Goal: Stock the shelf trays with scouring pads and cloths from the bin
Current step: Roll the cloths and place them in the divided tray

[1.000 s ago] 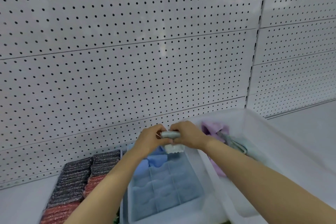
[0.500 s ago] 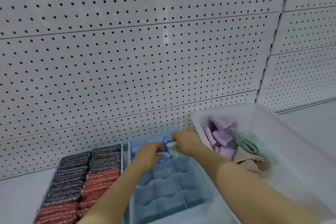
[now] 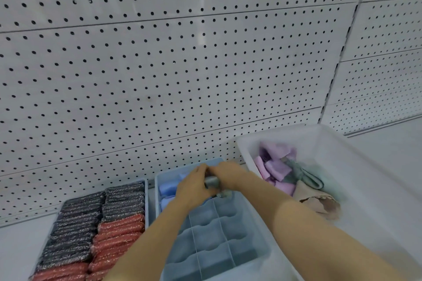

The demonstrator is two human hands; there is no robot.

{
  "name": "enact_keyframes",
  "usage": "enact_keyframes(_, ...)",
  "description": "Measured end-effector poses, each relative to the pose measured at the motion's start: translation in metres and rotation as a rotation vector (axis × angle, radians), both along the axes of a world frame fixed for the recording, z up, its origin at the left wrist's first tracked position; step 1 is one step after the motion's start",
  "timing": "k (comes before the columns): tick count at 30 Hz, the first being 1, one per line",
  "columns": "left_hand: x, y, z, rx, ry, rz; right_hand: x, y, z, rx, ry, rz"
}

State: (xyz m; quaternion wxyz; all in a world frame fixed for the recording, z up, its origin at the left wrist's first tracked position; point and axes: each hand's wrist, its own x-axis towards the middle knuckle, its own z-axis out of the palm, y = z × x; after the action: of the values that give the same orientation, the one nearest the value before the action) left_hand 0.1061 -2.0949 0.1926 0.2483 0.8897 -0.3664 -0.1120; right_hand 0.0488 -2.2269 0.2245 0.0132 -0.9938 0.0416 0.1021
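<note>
Now your left hand (image 3: 194,186) and right hand (image 3: 228,174) both grip the rolled grey cloth (image 3: 212,181) tight, so it fits the divided tray (image 3: 251,242) cell.

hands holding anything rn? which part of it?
Both: a rolled grey cloth over the blue tray. Left hand grips its left end, right hand its right end.

A white pegboard back panel (image 3: 159,70) fills most of the view, dotted with rows of small dark holes and crossed by thin horizontal seams. A dark vertical upright (image 3: 342,52) splits it from a second pegboard section (image 3: 388,57) on the right. The white shelf surface (image 3: 392,143) runs along the foot of both panels.
</note>
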Motion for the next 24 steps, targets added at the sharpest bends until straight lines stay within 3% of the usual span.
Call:
enact_keyframes(5, -0.003, -0.007, 0.006, 0.223, -0.119, 0.017, -0.003, -0.004, 0.007, -0.364, -0.008, 0.117)
enact_keyframes(8, -0.008, -0.014, 0.005, 0.297, -0.217, 0.022, -0.003, 0.003, 0.002, -0.463, -0.039, 0.116)
enact_keyframes(15, -0.009, -0.014, 0.005, 0.296, -0.245, -0.026, -0.012, 0.005, -0.004, -0.372, 0.022, 0.042)
enact_keyframes(19, -0.004, -0.015, 0.025, 0.189, -0.216, -0.039, -0.035, -0.01, 0.023, -0.244, -0.23, 0.015)
enact_keyframes(24, -0.015, -0.051, 0.066, 0.045, -0.356, -0.062, -0.087, -0.056, 0.062, -0.232, -0.446, -0.143)
